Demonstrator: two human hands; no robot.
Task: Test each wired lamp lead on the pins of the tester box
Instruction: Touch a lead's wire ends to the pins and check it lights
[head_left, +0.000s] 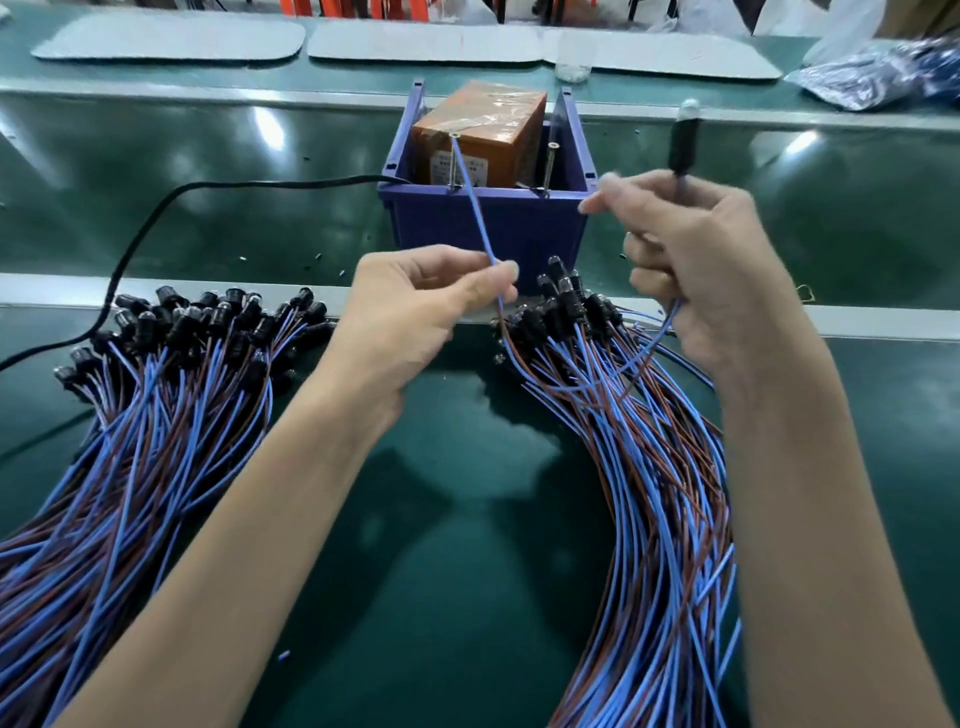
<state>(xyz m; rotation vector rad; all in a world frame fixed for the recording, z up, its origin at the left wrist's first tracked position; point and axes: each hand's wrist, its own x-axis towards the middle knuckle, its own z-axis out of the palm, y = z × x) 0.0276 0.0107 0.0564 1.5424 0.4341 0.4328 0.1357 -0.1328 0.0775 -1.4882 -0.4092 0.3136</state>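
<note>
Above the green bench top (467, 519), the left hand (415, 306) pinches a thin blue wire (475, 208). Its tip reaches the left screw pin (456, 161) of the orange taped tester box (483, 140), which is seated in a blue plastic bin (488, 223). The right hand (696, 270) grips the black clear-domed lamp (683, 140) upright. Heaps of blue-and-brown leads (171, 405) lie at either side.

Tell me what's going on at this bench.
A person is testing a lamp lead. The left hand pinches its blue wire, whose tip reaches the head of the left pin on the orange tester box in the blue bin. The right hand holds the lamp upright; whether it glows is unclear. More leads lie in a left pile and a right pile on the green table.
</note>
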